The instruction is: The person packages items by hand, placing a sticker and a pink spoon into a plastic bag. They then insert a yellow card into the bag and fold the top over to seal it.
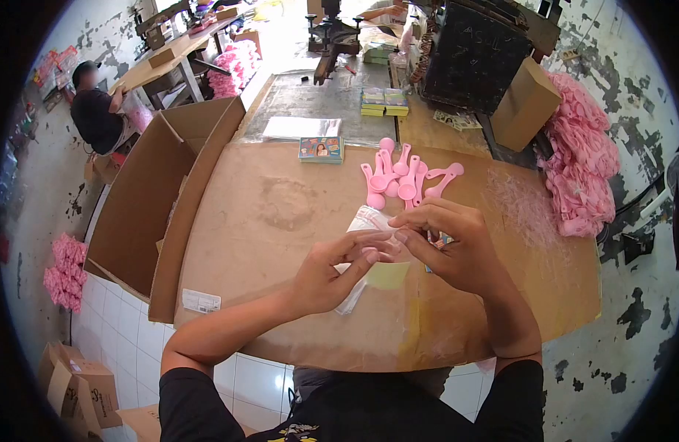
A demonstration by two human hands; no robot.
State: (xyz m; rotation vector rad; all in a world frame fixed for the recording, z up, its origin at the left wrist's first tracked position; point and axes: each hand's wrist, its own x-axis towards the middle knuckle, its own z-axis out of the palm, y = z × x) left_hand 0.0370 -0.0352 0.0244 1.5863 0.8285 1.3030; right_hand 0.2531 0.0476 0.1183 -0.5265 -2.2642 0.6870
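Observation:
My left hand (pixel 343 267) and my right hand (pixel 450 239) meet over the middle of the cardboard-covered table. Both have fingers curled together around something clear and thin that I cannot make out. Beneath them lie a white printed plastic packet (pixel 367 219) and a pale yellow-green card (pixel 389 275). Part of a blue card shows under my right hand. Just beyond my hands is a pile of pink measuring spoons (pixel 408 188). Farther back sit a stack of picture cards (pixel 321 150) and a stack of clear plastic sleeves (pixel 302 127).
An open cardboard box (pixel 144 202) stands along the table's left edge. Yellow-edged card stacks (pixel 384 102) lie at the back, near a black metal box (pixel 473 55). Pink bundles (pixel 581 155) hang at the right. A person (pixel 98 110) sits at the far left.

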